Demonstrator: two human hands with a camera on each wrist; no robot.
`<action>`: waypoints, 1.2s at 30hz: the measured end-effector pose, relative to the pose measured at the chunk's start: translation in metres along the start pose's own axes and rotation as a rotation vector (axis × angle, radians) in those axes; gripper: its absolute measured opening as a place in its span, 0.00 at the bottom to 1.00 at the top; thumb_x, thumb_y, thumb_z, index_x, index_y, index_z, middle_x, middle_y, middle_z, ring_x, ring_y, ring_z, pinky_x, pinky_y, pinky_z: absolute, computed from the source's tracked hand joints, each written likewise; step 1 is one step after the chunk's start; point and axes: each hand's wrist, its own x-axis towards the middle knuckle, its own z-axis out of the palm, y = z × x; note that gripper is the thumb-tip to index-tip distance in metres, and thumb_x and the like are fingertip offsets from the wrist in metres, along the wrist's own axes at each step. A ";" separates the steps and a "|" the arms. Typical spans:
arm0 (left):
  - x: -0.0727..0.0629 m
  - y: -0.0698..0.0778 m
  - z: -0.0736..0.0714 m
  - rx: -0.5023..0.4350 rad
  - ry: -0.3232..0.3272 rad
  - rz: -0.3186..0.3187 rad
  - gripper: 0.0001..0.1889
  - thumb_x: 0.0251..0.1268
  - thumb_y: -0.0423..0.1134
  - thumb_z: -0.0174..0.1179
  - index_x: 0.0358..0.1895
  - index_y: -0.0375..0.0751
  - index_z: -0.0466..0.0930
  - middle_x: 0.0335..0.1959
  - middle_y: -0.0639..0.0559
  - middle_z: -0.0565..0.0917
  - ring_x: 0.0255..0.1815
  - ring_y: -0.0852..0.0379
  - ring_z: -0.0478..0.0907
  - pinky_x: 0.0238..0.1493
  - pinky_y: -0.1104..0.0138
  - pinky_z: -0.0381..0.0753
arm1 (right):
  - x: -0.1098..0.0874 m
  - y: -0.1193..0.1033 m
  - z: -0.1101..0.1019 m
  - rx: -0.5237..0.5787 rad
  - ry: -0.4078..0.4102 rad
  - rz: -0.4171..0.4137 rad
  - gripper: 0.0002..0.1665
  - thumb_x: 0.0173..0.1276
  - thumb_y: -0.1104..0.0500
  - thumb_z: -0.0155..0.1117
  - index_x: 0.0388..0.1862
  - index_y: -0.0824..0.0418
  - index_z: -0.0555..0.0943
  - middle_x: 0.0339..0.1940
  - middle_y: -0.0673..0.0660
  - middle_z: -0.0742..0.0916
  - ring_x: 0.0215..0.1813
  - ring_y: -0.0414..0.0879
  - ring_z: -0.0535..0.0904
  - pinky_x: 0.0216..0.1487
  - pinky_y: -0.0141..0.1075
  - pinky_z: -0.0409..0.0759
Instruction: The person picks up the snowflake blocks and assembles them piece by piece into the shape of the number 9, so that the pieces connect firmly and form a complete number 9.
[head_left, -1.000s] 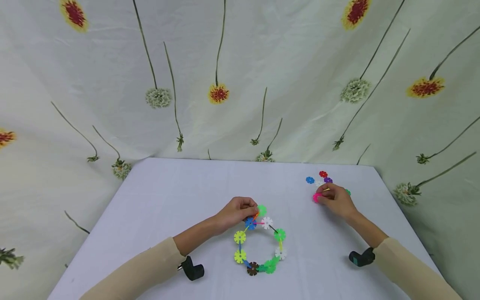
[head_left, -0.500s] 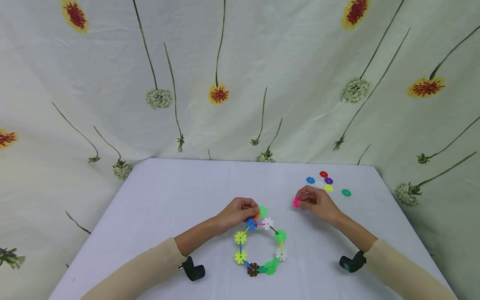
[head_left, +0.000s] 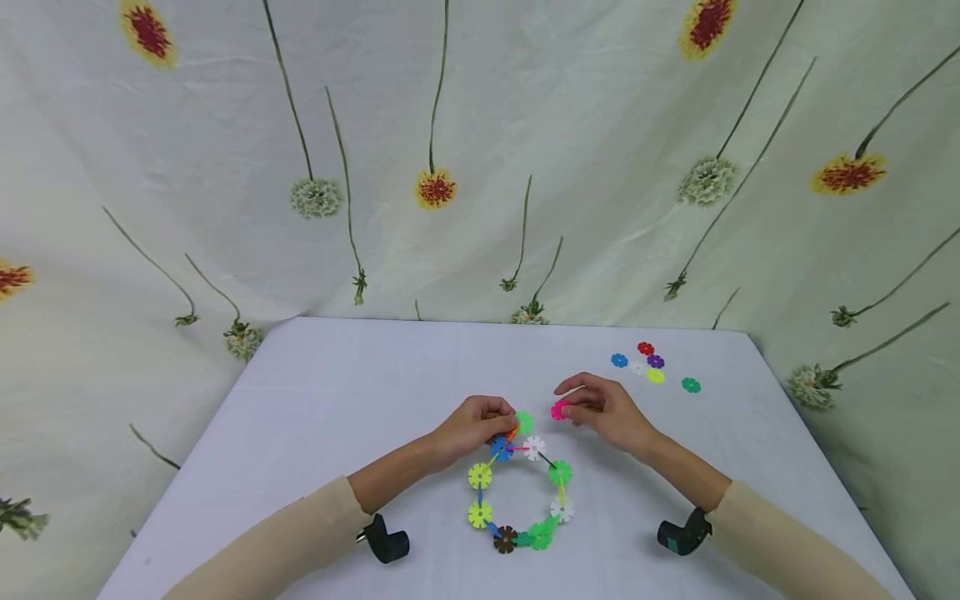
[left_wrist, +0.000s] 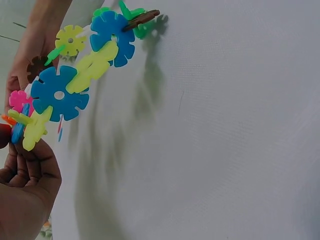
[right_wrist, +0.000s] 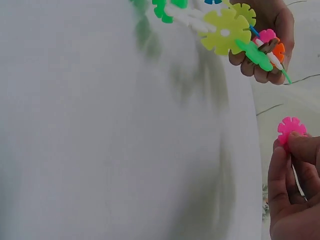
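Observation:
My left hand pinches a ring of interlocking flower discs at its far left part, next to a light green disc. The ring is made of several notched plastic discs in yellow, blue, white, green and brown, joined edge to edge. In the left wrist view, large blue discs of the ring stand out above the cloth. Between thumb and fingers, my right hand pinches a single pink flower disc. This disc is a short way right of the ring, apart from it.
Loose flower discs lie at the table's back right: red, blue, purple, white, yellow and, farther right, green. A white cloth covers the table. Behind hangs a flower-print curtain.
My right hand has carried the pink disc leftward from beside the loose discs to near the ring. The yellow and green loose discs are now uncovered. My left hand and the ring stay put.

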 end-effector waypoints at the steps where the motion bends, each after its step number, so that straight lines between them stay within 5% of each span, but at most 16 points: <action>1: 0.000 0.000 0.000 -0.001 0.000 -0.001 0.13 0.80 0.41 0.61 0.50 0.32 0.84 0.31 0.59 0.83 0.35 0.60 0.76 0.40 0.71 0.78 | 0.001 -0.001 0.002 0.001 0.000 -0.004 0.14 0.76 0.63 0.70 0.58 0.63 0.84 0.49 0.64 0.92 0.50 0.60 0.89 0.49 0.30 0.88; 36: -0.001 -0.001 0.000 0.027 0.000 0.011 0.13 0.80 0.43 0.59 0.49 0.34 0.83 0.32 0.57 0.81 0.35 0.60 0.75 0.40 0.72 0.76 | 0.007 -0.016 0.027 0.046 -0.086 -0.169 0.10 0.79 0.64 0.66 0.54 0.61 0.89 0.50 0.63 0.92 0.52 0.66 0.87 0.54 0.31 0.88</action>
